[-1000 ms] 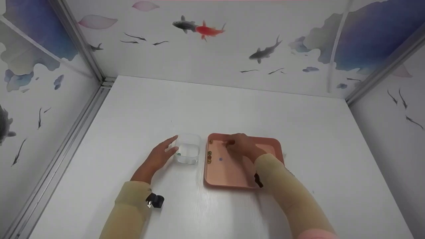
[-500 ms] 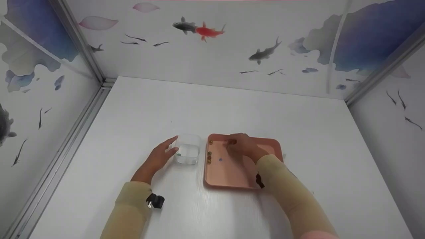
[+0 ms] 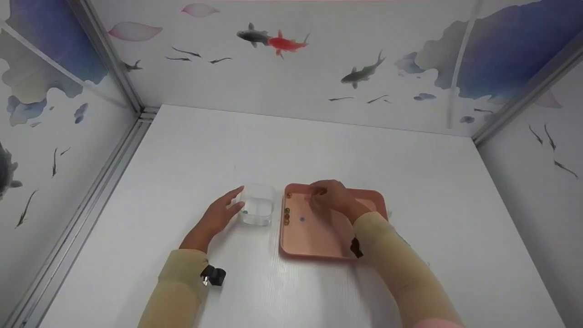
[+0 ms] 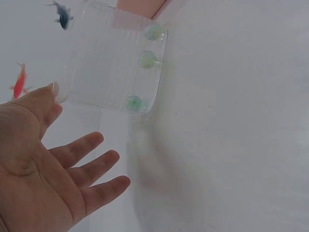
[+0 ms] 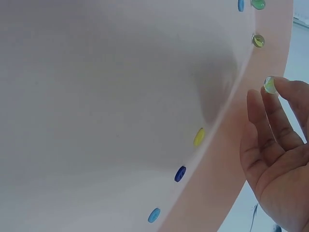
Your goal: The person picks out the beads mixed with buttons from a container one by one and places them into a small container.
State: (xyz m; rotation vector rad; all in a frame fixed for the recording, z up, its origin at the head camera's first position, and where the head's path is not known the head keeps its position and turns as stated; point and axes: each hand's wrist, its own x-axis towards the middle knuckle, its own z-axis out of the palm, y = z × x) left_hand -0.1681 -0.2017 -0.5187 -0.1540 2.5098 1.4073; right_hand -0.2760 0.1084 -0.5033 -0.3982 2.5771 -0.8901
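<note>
Walls: white panels (image 3: pixel 205 82) printed with fish (image 3: pixel 287 43), dark and red, rise behind and beside the white table (image 3: pixel 319 150) I am viewing remotely.
Left hand: on my head feed the left hand (image 3: pixel 214 217) has its fingers spread beside the see-through container (image 3: pixel 258 207), thumb and index at its near-left wall; I cannot tell if they press on it.
Container: I count three greenish marbles (image 4: pixel 147 59) inside, along one side.
Right hand: over the far side of the pink tray (image 3: pixel 314 239), the right hand (image 3: pixel 334 197) pinches a clear-and-yellow marble (image 5: pixel 269 85) between thumb and fingertip.
Tray: four small marbles (image 3: pixel 287 216) line its left wall; my right wrist feed shows a yellow disc (image 5: pixel 199 137) and a dark blue disc (image 5: pixel 180 174) near a wall.
Sleeves: pale yellow cuffs (image 3: pixel 182 266) cover both forearms.
</note>
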